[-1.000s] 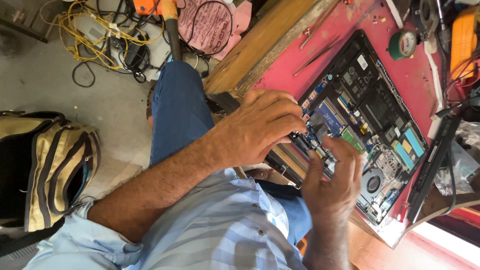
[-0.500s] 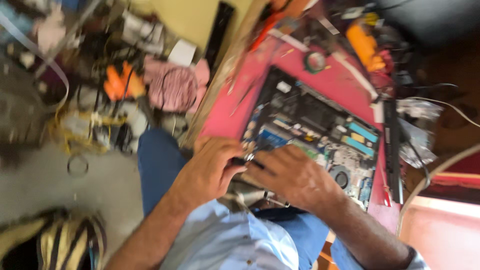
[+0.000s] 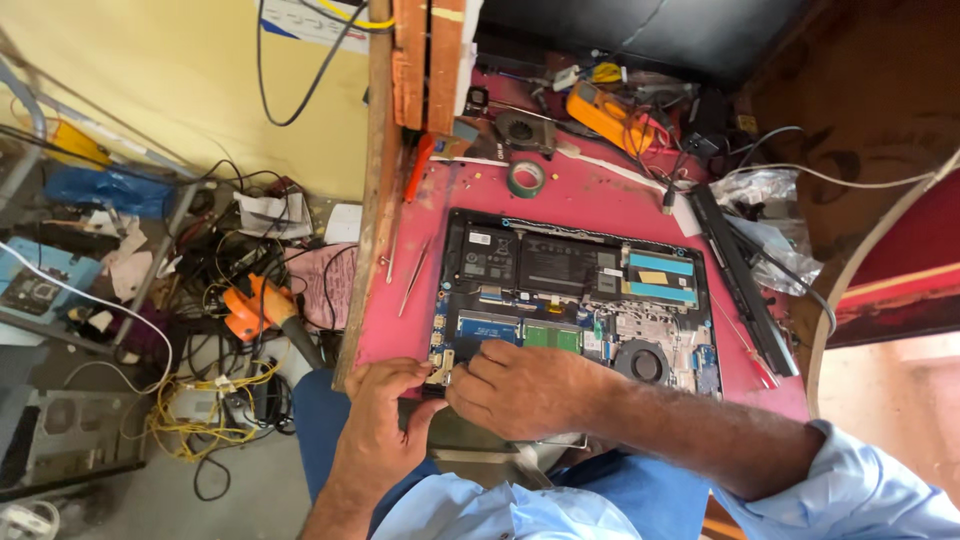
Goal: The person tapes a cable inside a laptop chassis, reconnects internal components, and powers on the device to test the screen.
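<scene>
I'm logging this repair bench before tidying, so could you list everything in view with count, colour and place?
Opened laptop: one, black with blue and green boards, on the red table.
Table: one, red top.
Tape roll: one, green, behind the laptop.
Meter: one, orange, far end of the table.
Tweezers: one, metal, left of the laptop.
Cables: a tangle, yellow and black, on the floor.
Left hand: one, at the laptop's near-left corner.
Right hand: one, on the laptop's near edge.
</scene>
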